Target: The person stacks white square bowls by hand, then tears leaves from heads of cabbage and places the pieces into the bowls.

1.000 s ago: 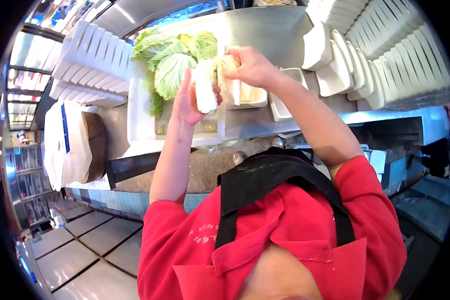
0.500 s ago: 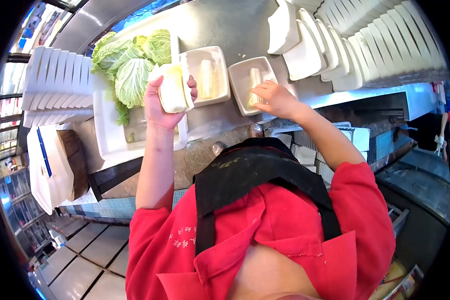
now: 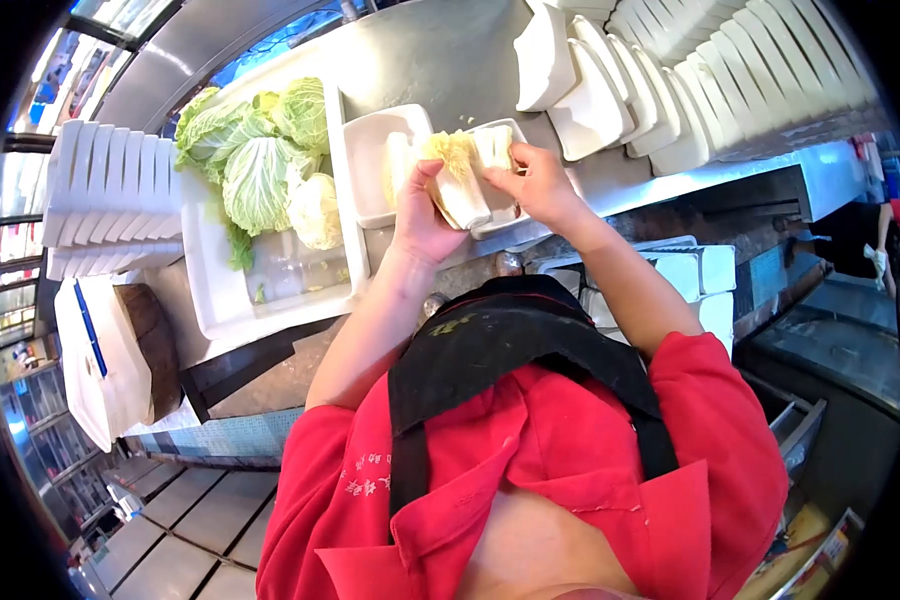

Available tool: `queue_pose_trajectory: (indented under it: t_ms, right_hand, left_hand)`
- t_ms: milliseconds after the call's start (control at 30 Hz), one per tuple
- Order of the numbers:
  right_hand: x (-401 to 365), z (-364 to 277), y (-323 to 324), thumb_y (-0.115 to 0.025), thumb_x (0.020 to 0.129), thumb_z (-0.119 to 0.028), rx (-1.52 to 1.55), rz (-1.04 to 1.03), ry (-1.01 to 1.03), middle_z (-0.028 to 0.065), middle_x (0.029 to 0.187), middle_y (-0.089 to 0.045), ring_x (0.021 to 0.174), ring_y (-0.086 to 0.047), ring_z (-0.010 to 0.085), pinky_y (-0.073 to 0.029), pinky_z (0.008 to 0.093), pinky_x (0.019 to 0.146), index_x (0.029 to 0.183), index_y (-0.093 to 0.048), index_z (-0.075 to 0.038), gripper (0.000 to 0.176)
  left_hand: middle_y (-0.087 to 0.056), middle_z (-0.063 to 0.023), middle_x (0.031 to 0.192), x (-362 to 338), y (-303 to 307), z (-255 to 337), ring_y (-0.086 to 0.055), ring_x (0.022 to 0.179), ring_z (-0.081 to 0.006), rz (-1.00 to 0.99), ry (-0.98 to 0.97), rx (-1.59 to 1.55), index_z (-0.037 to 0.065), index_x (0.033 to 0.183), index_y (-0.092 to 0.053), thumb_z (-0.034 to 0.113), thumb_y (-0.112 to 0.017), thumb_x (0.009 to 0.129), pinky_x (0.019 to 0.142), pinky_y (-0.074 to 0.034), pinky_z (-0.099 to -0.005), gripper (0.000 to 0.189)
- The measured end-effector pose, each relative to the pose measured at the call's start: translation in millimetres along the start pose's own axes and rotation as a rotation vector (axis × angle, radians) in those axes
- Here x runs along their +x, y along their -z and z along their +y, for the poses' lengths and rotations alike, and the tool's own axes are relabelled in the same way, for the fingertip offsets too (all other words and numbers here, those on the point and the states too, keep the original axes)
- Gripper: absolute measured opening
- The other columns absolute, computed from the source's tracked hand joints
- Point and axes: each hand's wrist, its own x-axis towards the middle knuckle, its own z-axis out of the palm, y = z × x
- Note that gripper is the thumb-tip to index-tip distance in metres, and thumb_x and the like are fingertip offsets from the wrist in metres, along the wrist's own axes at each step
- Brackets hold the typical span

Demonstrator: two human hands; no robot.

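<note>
My left hand (image 3: 425, 218) is wrapped around a bundle of Chinese cabbage leaves (image 3: 462, 195), white stems toward me and yellow frilly ends away. Close beside it, my right hand (image 3: 542, 188) pinches a pale cabbage piece (image 3: 492, 147) between thumb and fingers. Both hands are above a small white dish (image 3: 507, 228), mostly hidden beneath them. A second white dish (image 3: 368, 212) to the left holds more cut cabbage (image 3: 398, 168). In the large white tray (image 3: 342, 300) lie green cabbage heads (image 3: 258, 178) and a paler, yellowish one (image 3: 315, 212).
Stacked white dishes (image 3: 730, 95) stand at the right back of the metal counter (image 3: 420, 60). More stacked dishes (image 3: 105, 185) are at the left. White containers (image 3: 715, 270) sit below the counter edge. Another person (image 3: 855, 245) is at far right.
My left hand has moved right with the cabbage bundle, from the large tray to the small dish. My right hand has raised a cabbage piece beside it. The pale cabbage head is now uncovered.
</note>
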Motion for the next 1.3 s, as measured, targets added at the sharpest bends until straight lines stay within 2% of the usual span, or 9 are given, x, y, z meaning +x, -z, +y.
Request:
queue_pose_trajectory:
  t_ms: [133,200,333,533,600,800,967,1133,1300]
  right_hand:
    - [5.9,25.4,18.1,-0.062,0.078,-0.021,-0.175,0.192,0.037,0.0132,0.080,-0.063,0.061,-0.061,0.0215,-0.047,0.0341,0.058,0.097,-0.062,-0.003,0.026]
    - [6.0,25.0,23.6,-0.057,0.077,-0.015,-0.785,0.375,0.341,0.0132,0.085,-0.060,0.069,-0.064,0.0268,-0.049,0.0366,0.061,0.094,-0.062,-0.005,0.020]
    - [22.9,32.9,-11.5,-0.050,0.080,-0.010,-1.178,0.170,0.064,0.0167,0.093,-0.057,0.081,-0.063,0.0352,-0.052,0.0383,0.069,0.095,-0.058,0.005,0.023]
    - [11.2,24.9,1.8,-0.047,0.089,-0.028,-0.903,-0.124,0.133,0.0267,0.101,-0.052,0.094,-0.056,0.0412,-0.045,0.0441,0.084,0.100,-0.049,0.008,0.038]
    - [2.6,13.9,15.4,-0.048,0.088,-0.028,-0.885,0.180,-0.047,0.0240,0.107,-0.055,0.095,-0.057,0.0390,-0.046,0.0453,0.083,0.102,-0.053,0.004,0.035]
    - [21.3,64.0,35.2,-0.052,0.083,-0.025,-0.686,0.070,0.046,0.0267,0.082,-0.059,0.082,-0.057,0.0428,-0.044,0.0475,0.073,0.083,-0.054,0.004,0.029]
    - [-3.7,35.3,50.8,-0.051,0.083,-0.022,-0.669,0.183,0.068,0.0244,0.076,-0.058,0.070,-0.058,0.0364,-0.044,0.0412,0.064,0.088,-0.056,0.003,0.026]
    - [4.2,-14.3,42.2,-0.051,0.082,-0.021,-0.575,0.196,0.122,0.0235,0.068,-0.056,0.064,-0.054,0.0390,-0.043,0.0408,0.060,0.079,-0.054,0.003,0.024]
    - [52.9,-10.3,-8.6,-0.049,0.083,-0.023,-0.468,0.125,0.131,0.0186,0.069,-0.059,0.063,-0.059,0.0286,-0.045,0.0367,0.055,0.083,-0.058,0.003,0.027]
  left_hand:
    - [-0.050,-0.0142,0.122,-5.9,-12.3,-6.3,-0.048,0.114,-0.0325,-0.078,0.034,-0.071,0.006,0.117,-0.048,0.025,-0.047,0.080,0.095,-0.040,-0.0494,0.042]
    - [-0.045,-0.0170,0.127,-11.6,-14.5,4.9,-0.042,0.119,-0.0353,0.015,-0.190,0.140,0.005,0.119,-0.046,0.026,-0.046,0.080,0.098,-0.037,-0.0528,0.044]
    - [-0.044,-0.0176,0.128,-23.6,-17.3,22.5,-0.040,0.122,-0.0364,0.025,-0.298,0.143,0.004,0.123,-0.041,0.024,-0.045,0.081,0.100,-0.035,-0.0516,0.047]
    - [-0.046,-0.0178,0.125,-58.4,-30.9,44.6,-0.045,0.117,-0.0344,0.082,-0.378,0.156,0.005,0.124,-0.040,0.024,-0.048,0.079,0.096,-0.038,-0.0483,0.049]
    - [-0.050,-0.0169,0.111,-75.5,-29.2,63.2,-0.050,0.104,-0.0310,0.044,-0.498,0.132,0.001,0.123,-0.040,0.025,-0.052,0.076,0.091,-0.042,-0.0450,0.055]
    - [-0.055,-0.0123,0.094,-109.2,-9.7,106.6,-0.053,0.084,-0.0244,0.033,-0.554,0.277,-0.003,0.125,-0.040,0.025,-0.053,0.077,0.074,-0.046,-0.0384,0.057]
    - [-0.059,-0.0093,0.081,-101.7,-12.6,34.5,-0.058,0.065,-0.0170,0.278,-0.447,0.519,-0.002,0.109,-0.052,0.011,-0.057,0.079,0.059,-0.049,-0.0284,0.033]
    - [-0.057,-0.0196,0.096,-83.8,46.1,-29.0,-0.053,0.094,-0.0303,0.418,-0.765,1.460,-0.003,0.101,-0.058,0.015,-0.059,0.075,0.083,-0.043,-0.0366,0.032]
    - [-0.046,-0.0237,0.113,-74.2,73.3,-18.6,-0.048,0.101,-0.0354,0.606,-0.743,1.487,-0.004,0.099,-0.059,0.015,-0.058,0.071,0.086,-0.041,-0.0387,0.034]
